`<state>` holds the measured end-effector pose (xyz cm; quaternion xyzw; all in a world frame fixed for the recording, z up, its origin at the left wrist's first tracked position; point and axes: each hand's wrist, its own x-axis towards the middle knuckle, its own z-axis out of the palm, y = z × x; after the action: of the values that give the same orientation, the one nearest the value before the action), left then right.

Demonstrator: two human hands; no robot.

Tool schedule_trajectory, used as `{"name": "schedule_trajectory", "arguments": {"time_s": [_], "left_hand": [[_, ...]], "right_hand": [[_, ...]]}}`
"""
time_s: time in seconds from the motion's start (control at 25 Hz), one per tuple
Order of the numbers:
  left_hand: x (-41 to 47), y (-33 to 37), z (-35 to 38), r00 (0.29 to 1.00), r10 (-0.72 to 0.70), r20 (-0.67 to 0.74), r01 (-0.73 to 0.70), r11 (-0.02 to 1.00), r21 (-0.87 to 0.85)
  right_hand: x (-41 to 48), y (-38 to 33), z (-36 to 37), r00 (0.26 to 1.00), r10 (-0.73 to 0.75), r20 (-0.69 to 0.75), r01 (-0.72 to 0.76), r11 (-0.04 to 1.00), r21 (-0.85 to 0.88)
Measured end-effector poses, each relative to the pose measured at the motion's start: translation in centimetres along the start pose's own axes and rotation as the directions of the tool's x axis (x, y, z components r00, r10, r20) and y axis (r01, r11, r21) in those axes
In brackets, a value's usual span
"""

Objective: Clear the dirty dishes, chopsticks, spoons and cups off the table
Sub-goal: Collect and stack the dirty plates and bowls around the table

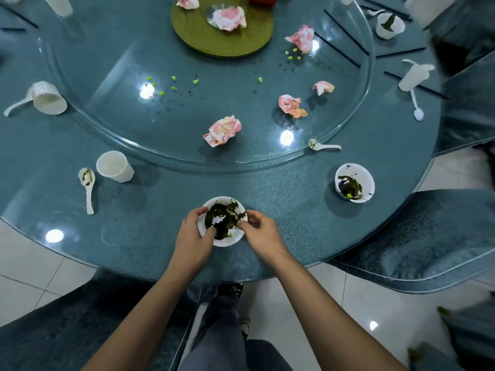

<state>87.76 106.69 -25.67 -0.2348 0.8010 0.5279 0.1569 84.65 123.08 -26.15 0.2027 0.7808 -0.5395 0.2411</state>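
- At the near edge of the table (160, 250), straight before the person: one white bowl (217, 204), upright, its inside smeared with dark green leafy residue.
- Left hand (192, 232): curled round the bowl's left rim, thumb on the far lip, fingertips hooked over the near lip into the bowl.
- Right hand (260, 231): pinching the right rim between thumb and bent fingers.
- Handling, by judgement: the bowl looks thin-walled and disposable, so it should be light but may buckle if squeezed. The residue looks wet, so the inner lip may be slippery. The outer wall on two opposite sides is the surer hold, with the bowl kept level.
- To the right, well apart: second bowl (368, 180), also soiled.
- To the left: upright cup (115, 167), with a soiled spoon (87, 188) just beside it.
- Far left: tipped cup (49, 99) on its side, a spoon handle beside it.
- By the turntable's near-right edge: small spoon (324, 146).
- Far right: crushed cup (412, 76), long spoon (417, 107) and black chopsticks (337, 50). A further cup (389, 26) holds greens.
- On the glass turntable (112, 65): crumpled pink-stained napkins (222, 131) and green scraps (174, 81), none of them named in the task.
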Motion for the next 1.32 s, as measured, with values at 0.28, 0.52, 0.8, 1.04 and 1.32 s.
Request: {"name": "schedule_trajectory", "arguments": {"time_s": [0.28, 0.52, 0.8, 1.04, 1.32], "left_hand": [[0.3, 3.0, 2.0, 0.996, 0.072, 0.045, -0.071, 0.997, -0.022], [1.0, 7.4, 6.9, 0.980, 0.167, 0.108, -0.165, 0.986, -0.027], [0.2, 12.3, 14.6, 0.975, 0.195, 0.105, -0.192, 0.981, -0.038], [-0.8, 16.1, 21.2, 0.970, 0.230, 0.078, -0.231, 0.973, -0.002], [-0.6, 19.0, 26.1, 0.966, 0.228, 0.126, -0.232, 0.973, 0.019]], "right_hand": [[0.2, -1.0, -4.3, 0.997, -0.039, -0.074, 0.041, 0.999, 0.023], [1.4, -0.8, -10.7, 0.981, -0.062, -0.182, 0.069, 0.997, 0.034], [2.8, 0.3, -19.5, 0.973, -0.090, -0.212, 0.107, 0.992, 0.072], [3.7, 1.7, -27.1, 0.967, -0.135, -0.218, 0.149, 0.987, 0.050], [5.8, 2.6, -32.1, 0.961, -0.111, -0.254, 0.131, 0.990, 0.059]]}}
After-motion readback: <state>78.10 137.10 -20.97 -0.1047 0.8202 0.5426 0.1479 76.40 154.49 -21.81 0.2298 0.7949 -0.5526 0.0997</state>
